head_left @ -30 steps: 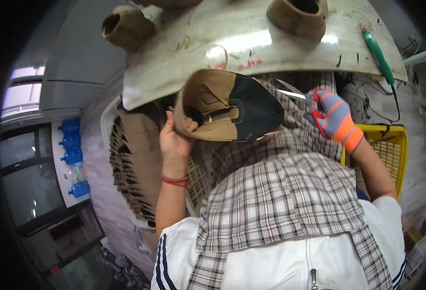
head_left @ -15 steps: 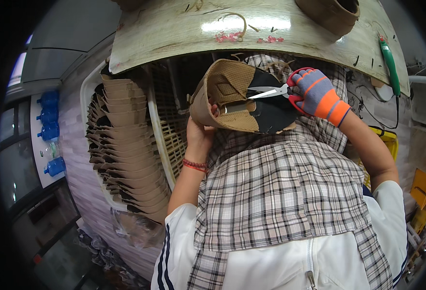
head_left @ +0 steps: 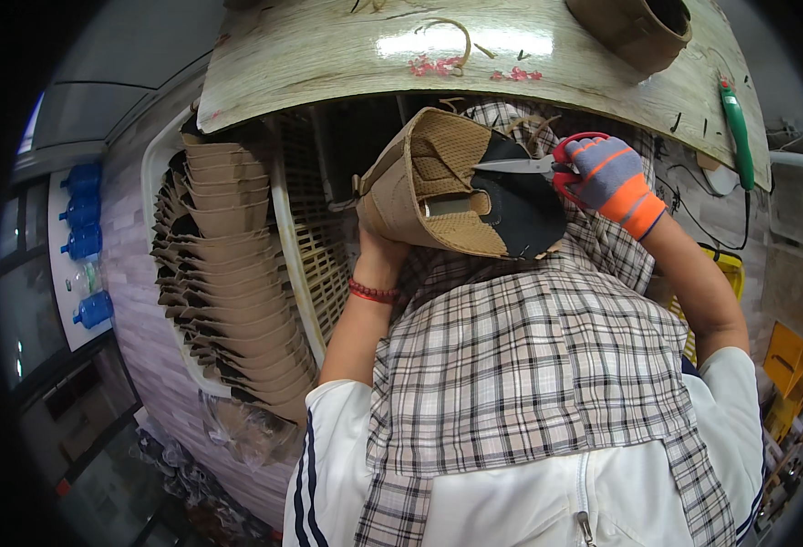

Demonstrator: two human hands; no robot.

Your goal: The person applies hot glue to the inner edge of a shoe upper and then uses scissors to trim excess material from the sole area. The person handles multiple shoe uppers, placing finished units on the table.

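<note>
A tan and black shoe upper is held up in front of me, its mesh-lined inside facing right. My left hand grips it from below at its left side; the fingers are mostly hidden behind it. My right hand, in a grey and orange glove, is closed around the red handles of a pair of scissors. The scissor blades look closed, and their tip is at the upper's opening, near the edge between tan lining and black part.
A white basket on the left holds a stack of tan uppers. On the table ahead lie thread scraps, another upper and a green corded tool. A yellow bin stands at right.
The scissor blades have gone from spread to closed. The upper has turned and shifted slightly right, and the left fingertips that showed inside it are now hidden.
</note>
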